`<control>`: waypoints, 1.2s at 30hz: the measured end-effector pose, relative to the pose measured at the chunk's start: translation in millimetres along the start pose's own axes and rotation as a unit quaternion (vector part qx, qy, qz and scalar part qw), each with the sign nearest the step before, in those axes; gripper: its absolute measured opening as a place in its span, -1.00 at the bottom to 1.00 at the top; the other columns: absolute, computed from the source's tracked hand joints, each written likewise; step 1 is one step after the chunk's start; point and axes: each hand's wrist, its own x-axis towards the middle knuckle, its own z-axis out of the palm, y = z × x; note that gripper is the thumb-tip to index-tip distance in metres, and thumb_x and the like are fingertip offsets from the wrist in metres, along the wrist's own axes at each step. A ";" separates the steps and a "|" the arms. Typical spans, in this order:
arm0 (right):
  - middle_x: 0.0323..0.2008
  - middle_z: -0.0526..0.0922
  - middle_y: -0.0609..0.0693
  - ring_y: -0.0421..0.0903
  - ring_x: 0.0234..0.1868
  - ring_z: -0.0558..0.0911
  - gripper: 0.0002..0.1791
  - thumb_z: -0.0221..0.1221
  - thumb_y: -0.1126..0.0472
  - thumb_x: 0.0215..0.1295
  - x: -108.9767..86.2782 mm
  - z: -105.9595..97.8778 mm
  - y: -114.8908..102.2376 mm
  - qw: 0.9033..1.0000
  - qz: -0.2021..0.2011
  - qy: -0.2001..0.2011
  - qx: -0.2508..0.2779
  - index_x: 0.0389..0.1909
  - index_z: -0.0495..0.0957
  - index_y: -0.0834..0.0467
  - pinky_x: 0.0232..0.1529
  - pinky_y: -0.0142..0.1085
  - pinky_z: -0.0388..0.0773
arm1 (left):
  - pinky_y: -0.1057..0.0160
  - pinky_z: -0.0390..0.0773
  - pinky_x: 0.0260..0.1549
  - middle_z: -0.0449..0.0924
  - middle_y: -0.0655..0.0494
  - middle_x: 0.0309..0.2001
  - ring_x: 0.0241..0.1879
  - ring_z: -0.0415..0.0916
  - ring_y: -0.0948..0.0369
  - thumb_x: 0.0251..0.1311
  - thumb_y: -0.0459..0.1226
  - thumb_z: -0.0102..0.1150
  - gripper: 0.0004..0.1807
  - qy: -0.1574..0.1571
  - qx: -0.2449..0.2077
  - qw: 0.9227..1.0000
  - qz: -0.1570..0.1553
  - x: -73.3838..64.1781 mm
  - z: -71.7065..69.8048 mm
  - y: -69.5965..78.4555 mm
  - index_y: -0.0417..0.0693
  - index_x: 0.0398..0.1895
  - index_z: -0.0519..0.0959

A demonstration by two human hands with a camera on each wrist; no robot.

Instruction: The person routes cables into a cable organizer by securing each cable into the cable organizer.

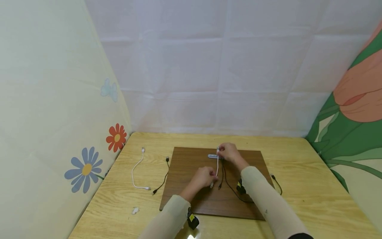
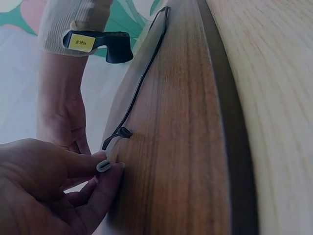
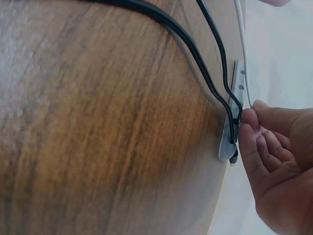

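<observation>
A short white charging cable [image 1: 217, 167] is stretched between both hands over a brown wooden board [image 1: 188, 161]. My left hand [image 1: 204, 177] pinches its near end, and the left wrist view shows the small oval plug [image 2: 103, 166] between thumb and fingertip. At the far end, my right hand [image 1: 228, 152] pinches the cable by the plug, beside a pale grey cable holder strip [image 3: 238, 88] with small holes. Two black cables [image 3: 182, 33] run into that strip. Whether the white cable touches the strip is hard to tell.
Left of the board lie another white cable [image 1: 133, 172] and a short black cable [image 1: 164, 179]. A further black cable [image 1: 278, 184] lies by the board's right edge. A small white scrap [image 1: 135, 210] is on the light wooden table [image 1: 113, 202]. Cloth walls stand behind and beside.
</observation>
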 end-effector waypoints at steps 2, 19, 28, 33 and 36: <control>-0.32 0.72 0.11 -0.08 -0.35 0.66 -0.82 0.29 0.32 0.33 -0.2 -0.2 0.0 1.000 -0.004 0.001 -0.002 -0.13 0.67 0.34 -0.34 -0.27 0.61 | 0.33 0.41 -0.51 0.58 0.23 -0.50 -0.50 0.43 0.29 0.29 -0.15 0.36 -0.79 -0.005 0.004 1.000 -0.003 1.4 0.7 0.6 0.02 -0.48 0.60; -0.31 0.75 0.15 -0.07 -0.37 0.70 -0.79 0.30 0.35 0.29 3.7 1.4 -1.7 0.999 -0.014 -0.002 -0.041 -0.11 0.65 0.38 -0.27 -0.22 0.66 | 0.35 0.34 -0.61 0.49 0.21 -0.57 -0.57 0.39 0.27 0.31 -0.14 0.33 -0.71 -0.028 0.024 0.999 -0.015 7.7 1.4 4.9 0.01 -0.53 0.52; -0.21 0.74 0.18 0.01 -0.25 0.69 -0.76 0.29 0.33 0.30 6.5 5.5 -4.9 0.996 -0.010 -0.003 -0.084 -0.07 0.65 0.36 -0.15 -0.14 0.66 | 0.33 0.34 -0.58 0.48 0.22 -0.57 -0.56 0.39 0.26 0.33 -0.10 0.30 -0.70 -0.036 0.051 0.998 -0.002 11.9 1.0 5.2 0.05 -0.52 0.48; -0.22 0.74 0.18 0.03 -0.23 0.68 -0.79 0.29 0.34 0.29 8.0 6.5 -6.2 0.996 -0.005 0.000 -0.091 -0.11 0.65 0.35 -0.15 -0.13 0.65 | 0.32 0.34 -0.60 0.47 0.20 -0.59 -0.58 0.39 0.25 0.35 -0.10 0.28 -0.69 -0.050 0.051 0.997 -0.011 11.5 0.3 7.5 0.05 -0.51 0.46; -0.24 0.72 0.16 0.03 -0.25 0.65 -0.82 0.28 0.34 0.29 8.3 6.1 -8.1 0.995 -0.004 0.001 -0.097 -0.14 0.66 0.34 -0.17 -0.12 0.63 | 0.32 0.34 -0.61 0.48 0.19 -0.59 -0.59 0.40 0.24 0.36 -0.12 0.27 -0.70 -0.052 0.048 0.997 -0.015 11.0 0.1 8.6 0.04 -0.51 0.45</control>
